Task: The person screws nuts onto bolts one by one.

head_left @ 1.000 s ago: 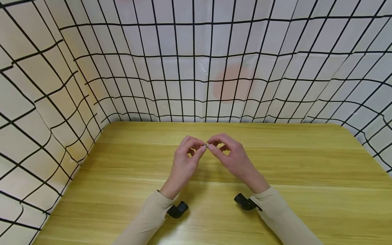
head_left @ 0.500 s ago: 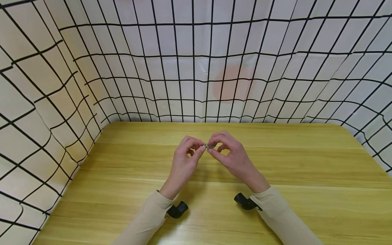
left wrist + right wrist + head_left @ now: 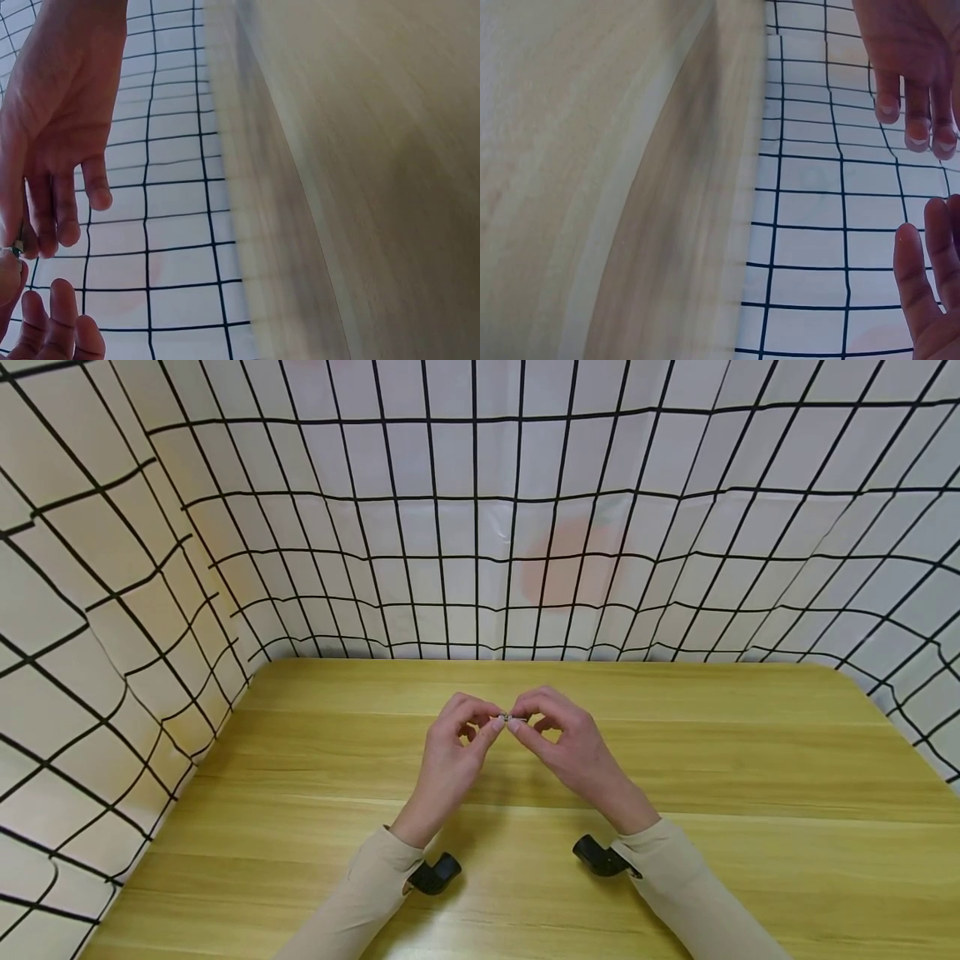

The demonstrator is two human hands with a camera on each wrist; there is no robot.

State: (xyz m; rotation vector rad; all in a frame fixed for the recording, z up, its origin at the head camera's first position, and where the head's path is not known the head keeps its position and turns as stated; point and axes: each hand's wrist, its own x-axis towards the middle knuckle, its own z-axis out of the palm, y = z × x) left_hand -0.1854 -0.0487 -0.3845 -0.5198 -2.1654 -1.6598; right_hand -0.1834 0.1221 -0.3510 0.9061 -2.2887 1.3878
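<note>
A tiny silvery metal bolt-like piece (image 3: 506, 717) is held between both hands, above the table. My left hand (image 3: 455, 741) pinches its left end between thumb and forefinger. My right hand (image 3: 567, 742) pinches the other end, and the fingertips of the two hands almost meet. A thin part of the piece shows past my right thumb. In the left wrist view the metal piece (image 3: 18, 246) sits at the left edge, with my right hand (image 3: 67, 105) above and my left hand (image 3: 56, 326) below. In the right wrist view the pinching fingertips are out of frame.
A wooden table (image 3: 337, 827) spreads under the hands. White sheeting behind black netting (image 3: 450, 527) rises at the back and both sides. A black wrist mount (image 3: 437, 872) sits on the left cuff, and another black mount (image 3: 600, 855) on the right.
Half a second ago my right fingers lifted and spread slightly, baring more of the metal piece. Now they pinch it again, lower and closer. My left hand stays where it was.
</note>
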